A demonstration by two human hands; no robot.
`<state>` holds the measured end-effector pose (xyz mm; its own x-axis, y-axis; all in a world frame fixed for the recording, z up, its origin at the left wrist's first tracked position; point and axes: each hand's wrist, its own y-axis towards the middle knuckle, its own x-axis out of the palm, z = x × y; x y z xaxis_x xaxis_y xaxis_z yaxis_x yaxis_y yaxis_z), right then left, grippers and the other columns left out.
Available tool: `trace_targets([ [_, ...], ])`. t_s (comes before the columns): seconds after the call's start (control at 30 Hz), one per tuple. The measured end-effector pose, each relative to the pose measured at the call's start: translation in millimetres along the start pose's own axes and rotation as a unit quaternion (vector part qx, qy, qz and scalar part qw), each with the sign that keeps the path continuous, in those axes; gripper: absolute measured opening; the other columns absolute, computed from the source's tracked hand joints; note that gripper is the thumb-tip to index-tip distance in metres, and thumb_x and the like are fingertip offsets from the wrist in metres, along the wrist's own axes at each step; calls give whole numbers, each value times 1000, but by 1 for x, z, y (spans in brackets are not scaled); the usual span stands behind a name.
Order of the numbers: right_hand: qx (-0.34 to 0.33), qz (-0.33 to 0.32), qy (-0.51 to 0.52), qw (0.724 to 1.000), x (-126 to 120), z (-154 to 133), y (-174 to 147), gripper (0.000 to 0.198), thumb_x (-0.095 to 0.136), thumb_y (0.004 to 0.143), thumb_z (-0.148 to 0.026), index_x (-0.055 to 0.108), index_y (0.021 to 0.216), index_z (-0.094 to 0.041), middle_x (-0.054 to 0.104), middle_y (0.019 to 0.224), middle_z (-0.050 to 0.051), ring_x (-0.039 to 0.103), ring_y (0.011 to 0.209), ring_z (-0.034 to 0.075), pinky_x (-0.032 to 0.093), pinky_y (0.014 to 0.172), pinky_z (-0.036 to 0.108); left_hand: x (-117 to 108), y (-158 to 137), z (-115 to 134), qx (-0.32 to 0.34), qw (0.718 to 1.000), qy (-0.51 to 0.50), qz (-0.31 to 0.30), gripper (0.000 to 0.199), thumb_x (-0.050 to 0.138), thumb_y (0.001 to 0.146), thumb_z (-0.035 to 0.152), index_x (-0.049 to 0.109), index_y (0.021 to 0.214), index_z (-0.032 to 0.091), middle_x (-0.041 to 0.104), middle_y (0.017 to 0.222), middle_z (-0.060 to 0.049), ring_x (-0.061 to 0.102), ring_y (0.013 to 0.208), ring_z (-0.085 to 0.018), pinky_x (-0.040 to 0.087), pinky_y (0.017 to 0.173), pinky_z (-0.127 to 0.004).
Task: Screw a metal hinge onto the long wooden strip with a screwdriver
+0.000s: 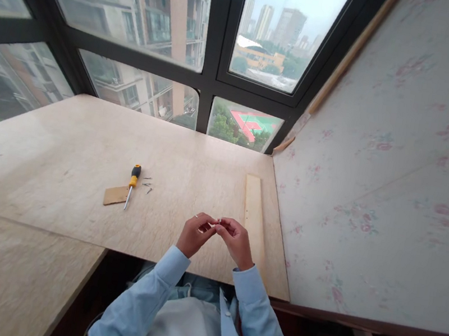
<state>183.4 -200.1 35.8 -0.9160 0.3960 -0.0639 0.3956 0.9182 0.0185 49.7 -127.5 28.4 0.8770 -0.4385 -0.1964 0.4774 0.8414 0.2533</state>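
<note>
A flat, rectangular wooden block point(115, 195) lies left, a screwdriver point(133, 181) with ribbed yellow-black handle at its right end, thin metal screws point(147, 184) beside. The left hand's point(197, 234) fingertips meet a small shiny metal piece point(220, 221), grip unclear; the right hand's point(236, 241) thumb and forefinger pinch it above the mottled beige countertop point(189, 174). Rightward: smooth pale plank point(256, 204), floral wallpaper point(360, 172).

A head-worn camera looks forward and down from near a pale, marbled bench point(198, 169) toward dark-framed glass windows point(214, 47).
</note>
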Motion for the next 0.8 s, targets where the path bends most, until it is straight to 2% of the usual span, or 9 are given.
trace_targets([
  [0.17, 28, -40, 53, 997, -1, -1, -5, 31, 75, 75, -42, 69, 95, -18, 76, 96, 8, 72, 93, 24, 57, 85, 36, -6, -5, -1, 9, 999, -20, -23, 29, 72, 78, 42, 68, 95, 18, 66, 90, -7, 64, 66, -13, 53, 60, -24],
  [0.33, 38, -64, 70, 995, 0, 2, -6, 28, 78, 73, -41, 68, 85, -18, 75, 86, 5, 72, 85, 21, 57, 81, 34, -8, -9, -8, 16, 998, -34, -55, 28, 72, 80, 41, 68, 93, 17, 68, 91, -8, 65, 68, -13, 53, 62, -24],
  [0.53, 74, -45, 91, 992, 1, 5, -4, 35, 82, 66, -43, 70, 88, -18, 77, 90, 7, 72, 87, 23, 56, 85, 38, -4, -11, -10, 30, 999, -27, -33, 23, 70, 81, 36, 70, 93, 17, 69, 86, -7, 64, 66, -13, 53, 61, -24],
  [0.67, 60, -35, 68, 995, 3, 5, -4, 31, 78, 71, -43, 74, 89, -18, 76, 88, 6, 71, 84, 22, 56, 84, 38, -1, -11, -6, 30, 999, -26, -6, 18, 70, 80, 31, 71, 93, 18, 70, 84, -6, 64, 65, -13, 53, 61, -24],
  [0.8, 61, -11, 84, 995, 6, 4, -4, 32, 73, 76, -47, 74, 88, -17, 75, 81, 4, 69, 72, 18, 59, 74, 35, -1, -12, -1, 1, 999, -43, -4, 17, 70, 79, 29, 74, 92, 18, 71, 84, -7, 64, 67, -14, 52, 62, -25],
])
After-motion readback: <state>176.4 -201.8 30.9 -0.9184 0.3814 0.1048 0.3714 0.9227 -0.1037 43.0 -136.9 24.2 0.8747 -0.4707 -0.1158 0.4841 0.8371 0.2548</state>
